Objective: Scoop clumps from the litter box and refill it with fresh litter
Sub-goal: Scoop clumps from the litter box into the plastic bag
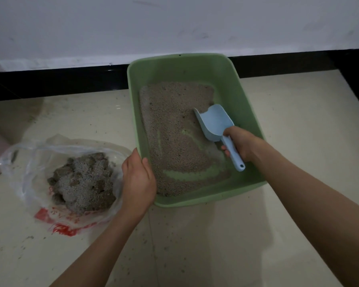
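Head view: right hand (239, 142) grips a pale blue plastic scoop (215, 123) at centre right, raking thin litter. Left hand (138, 179) clasps the green plastic litter box (195, 65) rim, likely steadying it

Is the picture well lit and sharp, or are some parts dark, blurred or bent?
Head view: dim, flat light with a soft shadow on the floor below the litter box; the wall looks grey; slight softness overall, though the scoop and bag stay readable; the wide lens bends the black baseboard.
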The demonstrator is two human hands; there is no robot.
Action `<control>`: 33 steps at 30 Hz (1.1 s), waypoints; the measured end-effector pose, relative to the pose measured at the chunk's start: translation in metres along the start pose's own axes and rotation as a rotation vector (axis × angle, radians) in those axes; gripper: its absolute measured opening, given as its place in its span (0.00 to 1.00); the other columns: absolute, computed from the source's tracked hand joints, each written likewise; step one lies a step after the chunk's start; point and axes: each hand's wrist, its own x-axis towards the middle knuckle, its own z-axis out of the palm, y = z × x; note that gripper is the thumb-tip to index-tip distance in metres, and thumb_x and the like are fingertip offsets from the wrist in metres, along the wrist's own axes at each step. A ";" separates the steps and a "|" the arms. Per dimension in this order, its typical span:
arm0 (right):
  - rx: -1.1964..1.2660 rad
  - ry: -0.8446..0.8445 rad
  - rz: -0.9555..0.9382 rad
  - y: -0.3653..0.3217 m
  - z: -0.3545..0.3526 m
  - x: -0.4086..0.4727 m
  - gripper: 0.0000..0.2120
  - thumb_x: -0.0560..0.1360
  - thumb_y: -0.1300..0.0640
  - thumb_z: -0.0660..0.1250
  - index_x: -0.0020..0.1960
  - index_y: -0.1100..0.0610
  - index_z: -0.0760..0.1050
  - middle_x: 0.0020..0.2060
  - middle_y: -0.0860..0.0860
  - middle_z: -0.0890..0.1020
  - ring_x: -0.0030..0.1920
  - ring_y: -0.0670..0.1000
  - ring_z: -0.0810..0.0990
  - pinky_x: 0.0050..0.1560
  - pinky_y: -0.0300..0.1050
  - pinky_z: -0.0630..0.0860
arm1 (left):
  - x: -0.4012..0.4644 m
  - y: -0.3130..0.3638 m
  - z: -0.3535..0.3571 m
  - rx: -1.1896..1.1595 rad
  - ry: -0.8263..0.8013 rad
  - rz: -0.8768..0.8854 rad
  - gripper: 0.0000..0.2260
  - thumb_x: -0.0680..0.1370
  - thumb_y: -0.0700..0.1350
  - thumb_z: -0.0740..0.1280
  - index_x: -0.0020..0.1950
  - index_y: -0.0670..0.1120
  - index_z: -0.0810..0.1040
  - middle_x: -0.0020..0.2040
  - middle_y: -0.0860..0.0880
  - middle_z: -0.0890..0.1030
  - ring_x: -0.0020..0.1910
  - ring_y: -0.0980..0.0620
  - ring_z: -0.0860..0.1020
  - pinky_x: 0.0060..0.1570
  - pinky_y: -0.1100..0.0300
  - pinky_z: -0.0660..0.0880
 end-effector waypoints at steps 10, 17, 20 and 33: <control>0.285 0.047 -0.042 -0.025 0.016 0.021 0.08 0.80 0.61 0.52 0.55 0.63 0.65 0.35 0.56 0.71 0.30 0.50 0.67 0.31 0.42 0.66 | -0.003 0.003 -0.001 -0.031 0.007 0.012 0.15 0.81 0.40 0.53 0.66 0.37 0.66 0.56 0.38 0.72 0.59 0.41 0.68 0.55 0.52 0.65; 0.333 0.171 -0.076 -0.062 0.037 0.051 0.17 0.80 0.63 0.51 0.65 0.70 0.67 0.32 0.56 0.70 0.29 0.50 0.67 0.29 0.39 0.64 | -0.002 0.002 0.000 -0.001 0.005 0.026 0.17 0.80 0.43 0.51 0.67 0.39 0.66 0.57 0.39 0.74 0.58 0.42 0.69 0.56 0.50 0.68; 0.291 0.277 -0.126 -0.051 0.038 0.064 0.17 0.79 0.63 0.53 0.63 0.70 0.69 0.30 0.56 0.72 0.28 0.50 0.69 0.28 0.39 0.66 | -0.002 0.002 0.001 -0.015 0.000 0.028 0.18 0.80 0.44 0.50 0.67 0.39 0.66 0.57 0.40 0.73 0.58 0.42 0.69 0.55 0.51 0.68; 0.320 0.157 -0.278 -0.023 0.023 0.063 0.14 0.80 0.63 0.55 0.63 0.66 0.68 0.38 0.53 0.75 0.35 0.49 0.75 0.38 0.40 0.74 | -0.006 0.010 -0.005 0.034 -0.006 0.031 0.23 0.81 0.43 0.50 0.76 0.42 0.51 0.70 0.39 0.64 0.70 0.44 0.61 0.66 0.53 0.60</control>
